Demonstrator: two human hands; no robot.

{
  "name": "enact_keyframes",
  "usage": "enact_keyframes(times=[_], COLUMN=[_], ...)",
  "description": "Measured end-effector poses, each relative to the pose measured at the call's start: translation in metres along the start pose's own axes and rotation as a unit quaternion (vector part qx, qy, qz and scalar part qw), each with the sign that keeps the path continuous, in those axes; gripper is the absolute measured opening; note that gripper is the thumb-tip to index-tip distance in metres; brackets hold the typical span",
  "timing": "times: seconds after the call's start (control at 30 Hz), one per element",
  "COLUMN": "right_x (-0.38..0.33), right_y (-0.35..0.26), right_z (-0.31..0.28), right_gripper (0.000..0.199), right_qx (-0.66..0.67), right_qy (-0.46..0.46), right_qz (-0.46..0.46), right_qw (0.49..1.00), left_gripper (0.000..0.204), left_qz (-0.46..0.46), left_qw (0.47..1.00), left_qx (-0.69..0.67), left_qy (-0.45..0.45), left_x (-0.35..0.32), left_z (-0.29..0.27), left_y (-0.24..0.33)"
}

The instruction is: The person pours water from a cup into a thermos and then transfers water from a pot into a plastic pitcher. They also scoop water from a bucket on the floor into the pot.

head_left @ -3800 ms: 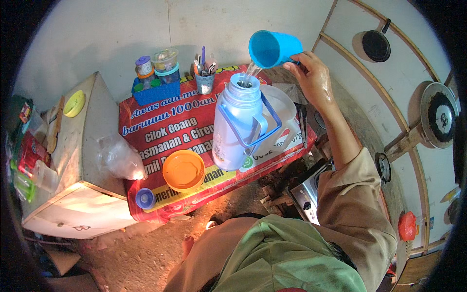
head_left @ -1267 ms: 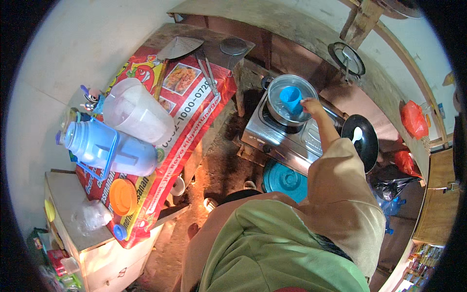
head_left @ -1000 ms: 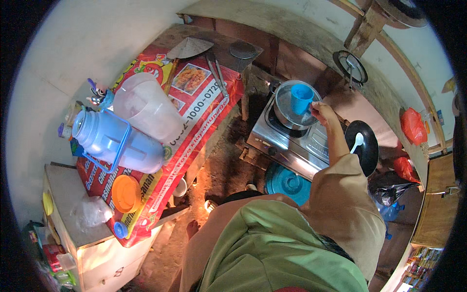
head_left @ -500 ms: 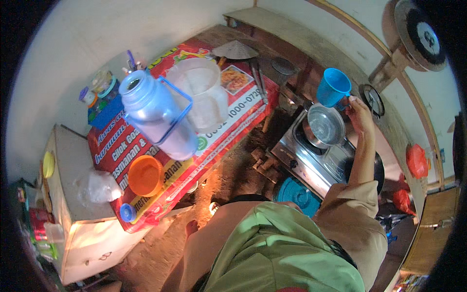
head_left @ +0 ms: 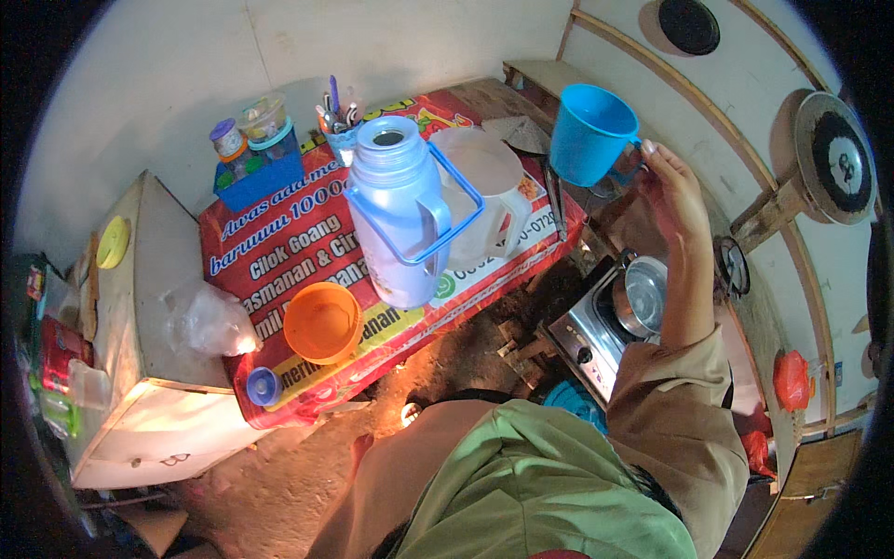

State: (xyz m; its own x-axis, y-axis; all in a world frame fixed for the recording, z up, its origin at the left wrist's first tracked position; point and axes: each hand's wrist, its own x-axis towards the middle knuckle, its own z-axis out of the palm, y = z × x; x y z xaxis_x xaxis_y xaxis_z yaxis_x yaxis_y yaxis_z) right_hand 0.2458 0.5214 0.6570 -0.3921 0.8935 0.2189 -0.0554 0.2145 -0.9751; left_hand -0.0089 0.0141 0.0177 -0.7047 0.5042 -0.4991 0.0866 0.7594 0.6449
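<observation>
My right hand is raised at the right, its fingers closed on the handle of a blue plastic mug. The mug is in the air beyond the stove, close to the table's far right corner; its contents are out of sight. A tall light-blue thermos flask stands uncapped on the table, its blue carrying handle swung to one side. Right behind it is a translucent white pitcher. An orange plastic bowl and a small blue lid sit nearer. A bit of skin, possibly my left hand, shows beside my clothes, its fingers unclear.
A metal pot rests on a gas stove, partly behind my right forearm. The table has a red printed cover with a blue container rack on it. A clear plastic bag lies on a white cabinet. Pans hang on the right wall.
My right hand has carried the blue mug from above the pot leftward toward the table. The view has turned left, so the thermos and table appear further right.
</observation>
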Motion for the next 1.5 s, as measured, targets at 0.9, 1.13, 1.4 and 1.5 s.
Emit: enact_keyframes(times=[0.9, 1.13, 1.4, 1.5], right_x=[0.047, 0.043, 0.045, 0.045], right_y=[-0.010, -0.015, -0.021, -0.019], right_z=[0.145, 0.153, 0.160, 0.157], right_gripper=[0.032, 0.033, 0.033, 0.033], right_qx=[-0.291, -0.296, -0.309, -0.320], right_qy=[-0.077, -0.073, -0.049, -0.045], right_qz=[-0.173, -0.194, -0.238, -0.250], right_qw=[0.938, 0.933, 0.920, 0.912], left_gripper=[0.023, 0.020, 0.020, 0.020], left_qz=[-0.099, -0.002, -0.037, 0.023], left_qw=[0.994, 0.999, 0.951, 0.980], left_qx=[-0.049, -0.029, -0.304, -0.195], left_qy=[0.006, 0.039, -0.049, -0.032], left_x=[-0.029, -0.022, -0.006, -0.003], left_z=[-0.003, 0.006, 0.025, 0.028], left_y=[-0.002, -0.018, -0.065, -0.068])
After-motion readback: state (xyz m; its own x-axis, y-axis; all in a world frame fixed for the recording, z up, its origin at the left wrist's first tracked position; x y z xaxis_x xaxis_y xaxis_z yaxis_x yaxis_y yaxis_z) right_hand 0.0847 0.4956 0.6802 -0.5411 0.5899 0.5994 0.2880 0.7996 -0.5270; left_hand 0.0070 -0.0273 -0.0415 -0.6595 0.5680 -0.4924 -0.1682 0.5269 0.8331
